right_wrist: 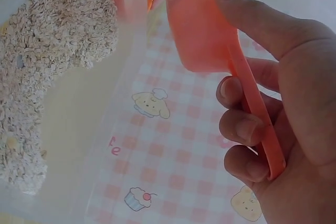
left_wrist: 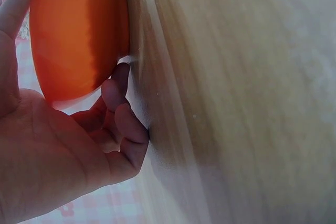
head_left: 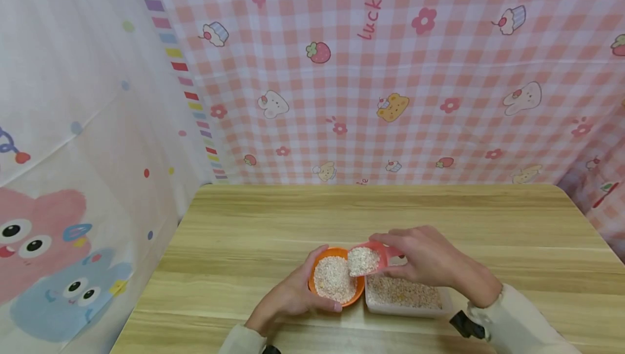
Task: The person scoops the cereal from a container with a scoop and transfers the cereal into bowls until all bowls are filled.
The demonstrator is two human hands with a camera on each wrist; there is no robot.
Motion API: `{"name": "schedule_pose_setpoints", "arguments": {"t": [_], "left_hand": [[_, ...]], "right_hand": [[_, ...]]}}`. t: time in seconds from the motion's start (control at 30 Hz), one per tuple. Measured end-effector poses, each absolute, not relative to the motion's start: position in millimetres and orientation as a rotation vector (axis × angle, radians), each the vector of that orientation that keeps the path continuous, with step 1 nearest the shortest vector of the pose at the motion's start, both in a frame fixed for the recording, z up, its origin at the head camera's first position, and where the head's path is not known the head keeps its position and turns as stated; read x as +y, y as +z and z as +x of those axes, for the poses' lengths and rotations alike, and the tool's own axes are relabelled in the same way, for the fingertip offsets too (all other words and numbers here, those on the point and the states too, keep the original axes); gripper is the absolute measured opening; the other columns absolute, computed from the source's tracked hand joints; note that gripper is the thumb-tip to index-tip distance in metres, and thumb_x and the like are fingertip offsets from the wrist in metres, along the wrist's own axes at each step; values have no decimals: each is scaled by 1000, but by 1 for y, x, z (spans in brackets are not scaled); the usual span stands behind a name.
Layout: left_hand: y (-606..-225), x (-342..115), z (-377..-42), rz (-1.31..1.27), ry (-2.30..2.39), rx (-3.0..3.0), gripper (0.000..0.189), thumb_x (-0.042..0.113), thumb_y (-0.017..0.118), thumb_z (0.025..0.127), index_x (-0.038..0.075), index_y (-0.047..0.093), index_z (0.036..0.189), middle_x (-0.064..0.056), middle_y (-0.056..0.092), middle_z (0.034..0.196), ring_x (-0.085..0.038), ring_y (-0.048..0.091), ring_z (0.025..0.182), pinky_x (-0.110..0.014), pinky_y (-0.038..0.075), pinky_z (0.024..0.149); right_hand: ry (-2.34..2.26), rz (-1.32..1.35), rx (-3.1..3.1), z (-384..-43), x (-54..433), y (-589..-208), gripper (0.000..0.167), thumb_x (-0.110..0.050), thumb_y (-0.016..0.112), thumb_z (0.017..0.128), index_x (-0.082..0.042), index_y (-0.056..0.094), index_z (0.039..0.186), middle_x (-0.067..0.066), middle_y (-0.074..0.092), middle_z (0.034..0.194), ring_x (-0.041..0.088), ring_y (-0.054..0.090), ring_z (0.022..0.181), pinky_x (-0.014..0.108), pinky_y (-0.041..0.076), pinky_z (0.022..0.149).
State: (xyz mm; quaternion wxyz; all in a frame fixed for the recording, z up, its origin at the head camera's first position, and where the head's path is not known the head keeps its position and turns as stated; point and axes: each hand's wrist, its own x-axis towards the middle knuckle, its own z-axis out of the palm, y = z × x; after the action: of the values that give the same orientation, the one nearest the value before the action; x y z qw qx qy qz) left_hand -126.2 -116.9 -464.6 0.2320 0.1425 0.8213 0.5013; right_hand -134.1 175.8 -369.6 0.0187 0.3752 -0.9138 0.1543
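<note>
Between the side edges of the table (head_left: 234, 245), a right hand (head_left: 432, 259) grips a pink scoop (right_wrist: 202, 35) of oats (head_left: 363, 261), long axis crosswise, mouth pointing left over an orange bowl (left_wrist: 73, 35) clasped by the left hand (head_left: 295, 291).

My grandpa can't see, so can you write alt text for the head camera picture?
A person's right hand holds a pink scoop of oats at the edge of an oat-filled orange bowl, which the left hand grips. Beside it, a pale tub of oats sits on a wooden table before a pink checked cloth.
</note>
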Motion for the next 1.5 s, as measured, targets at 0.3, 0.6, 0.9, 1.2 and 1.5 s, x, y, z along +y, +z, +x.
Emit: {"name": "schedule_pose_setpoints", "arguments": {"t": [0.3,0.6,0.9,1.2,1.5], "left_hand": [[-465,-117,-127,396,1364,2263,116,37,92,68,33,18,157,-9,40,152,-33,35,140,-60,25,114],[-465,-117,-127,390,1355,2270,116,38,92,67,35,19,156,-11,40,153,-35,35,140,-61,26,113],[-464,-117,-126,394,1346,2279,114,39,92,68,36,19,156,-9,42,151,-33,38,138,-60,28,112],[-464,-116,-126,369,1351,2268,113,37,92,68,37,19,155,-8,42,149,-32,40,135,-62,28,111],[-463,-115,-125,379,1357,2272,115,36,92,68,35,19,156,-10,42,150,-33,39,137,-61,28,111]], "right_hand": [[390,1193,-2776,-137,171,-363,56,-47,75,84,-10,67,125,6,73,100,-4,42,56,22,41,54],[336,1226,-2752,-133,166,-361,57,-56,70,86,-14,68,124,-6,67,85,-2,41,55,20,38,52],[277,1280,-2723,-130,159,-361,51,-47,79,80,-16,69,120,-5,68,84,0,48,57,22,43,54],[212,1339,-2690,-128,151,-360,48,-45,80,79,-19,70,118,-5,66,81,2,47,56,22,42,52],[69,1389,-2575,-127,146,-363,49,-43,84,75,-20,69,116,-8,55,72,4,46,54,21,38,49]]}}
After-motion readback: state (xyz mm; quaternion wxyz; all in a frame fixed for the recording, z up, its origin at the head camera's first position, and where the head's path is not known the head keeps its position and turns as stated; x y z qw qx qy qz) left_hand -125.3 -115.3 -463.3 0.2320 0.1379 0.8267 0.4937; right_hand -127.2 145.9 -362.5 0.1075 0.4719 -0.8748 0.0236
